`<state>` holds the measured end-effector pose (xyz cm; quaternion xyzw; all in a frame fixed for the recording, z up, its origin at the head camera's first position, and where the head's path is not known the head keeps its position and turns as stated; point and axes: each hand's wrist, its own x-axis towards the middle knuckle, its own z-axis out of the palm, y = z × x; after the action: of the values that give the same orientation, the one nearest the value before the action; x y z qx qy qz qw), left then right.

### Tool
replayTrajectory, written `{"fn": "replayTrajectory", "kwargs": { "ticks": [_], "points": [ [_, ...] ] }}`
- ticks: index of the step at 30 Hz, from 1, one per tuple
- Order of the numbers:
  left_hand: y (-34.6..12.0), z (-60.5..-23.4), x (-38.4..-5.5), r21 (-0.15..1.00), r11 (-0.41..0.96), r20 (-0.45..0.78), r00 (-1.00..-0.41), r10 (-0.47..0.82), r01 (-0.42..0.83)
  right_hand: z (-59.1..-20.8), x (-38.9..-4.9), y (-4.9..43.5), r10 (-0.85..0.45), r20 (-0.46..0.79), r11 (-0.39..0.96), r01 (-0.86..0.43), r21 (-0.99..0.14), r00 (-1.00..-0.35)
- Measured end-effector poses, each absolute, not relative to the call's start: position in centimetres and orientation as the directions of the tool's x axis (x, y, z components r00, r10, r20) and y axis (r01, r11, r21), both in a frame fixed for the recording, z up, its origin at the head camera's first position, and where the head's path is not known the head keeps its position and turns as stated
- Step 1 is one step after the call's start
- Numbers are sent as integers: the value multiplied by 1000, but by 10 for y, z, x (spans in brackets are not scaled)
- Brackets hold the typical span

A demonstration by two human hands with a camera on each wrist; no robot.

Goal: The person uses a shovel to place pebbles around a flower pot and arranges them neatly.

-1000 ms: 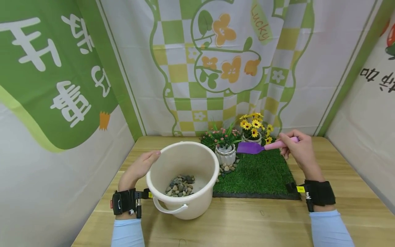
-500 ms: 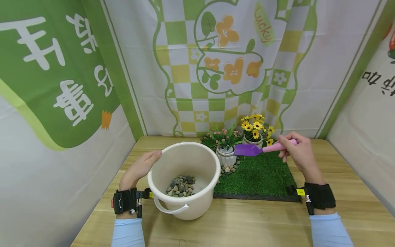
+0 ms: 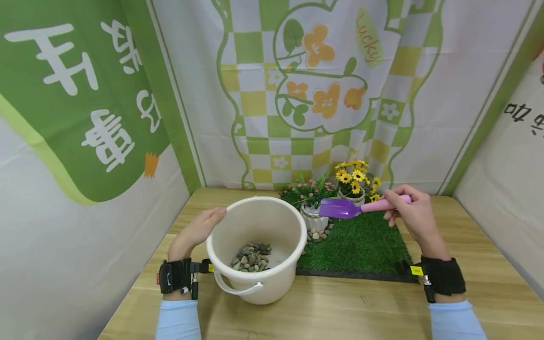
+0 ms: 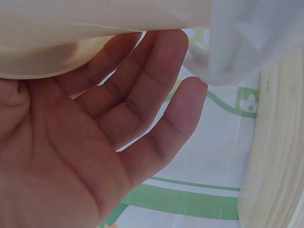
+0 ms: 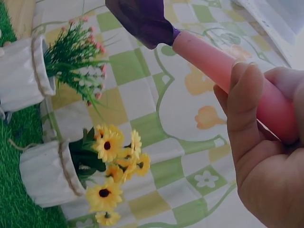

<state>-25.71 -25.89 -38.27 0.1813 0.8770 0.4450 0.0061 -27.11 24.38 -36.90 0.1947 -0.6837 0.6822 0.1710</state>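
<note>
My left hand [image 3: 200, 226] holds the rim of a cream plastic bucket [image 3: 272, 283], thumb at the rim; in the left wrist view its fingers [image 4: 156, 85] curve against the outer wall. Grey and tan pebbles [image 3: 251, 258] lie at the bucket's bottom. My right hand [image 3: 411, 215] grips the pink handle of a small purple trowel [image 3: 340, 208], held level above the artificial grass mat [image 3: 361, 250]. In the head view its blade shows no load and overlaps a white pot [image 3: 315, 221] of small pink flowers.
Yellow flowers [image 3: 357, 177] stand in a second white pot [image 5: 47, 173] at the mat's back. Several pebbles [image 3: 316, 234] lie on the grass around the front pot. A printed cloth [image 3: 259, 104] hangs behind the wooden table [image 3: 340, 307].
The trowel has shifted slightly left and a little lower relative to the flower pots. The head view has turned slightly. My left hand stays on the bucket rim.
</note>
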Motion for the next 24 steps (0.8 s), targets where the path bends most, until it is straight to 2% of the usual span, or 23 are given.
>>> {"fn": "replayTrajectory", "kwargs": {
  "ticks": [12, 17, 24],
  "points": [
    [-256, -384, -259, 789, 536, 129, -935, 331, 299, -355, -255, 227, -105, 559, -190, -535, -823, -822],
    [-257, -384, -257, 805, 521, 112, -934, 338, 285, -351, -256, 219, -151, 517, -178, -491, -853, -843],
    [-258, -381, -254, 825, 502, 102, -941, 321, 260, -333, -265, 207, -226, 501, -135, -483, -865, -835]
  ]
}}
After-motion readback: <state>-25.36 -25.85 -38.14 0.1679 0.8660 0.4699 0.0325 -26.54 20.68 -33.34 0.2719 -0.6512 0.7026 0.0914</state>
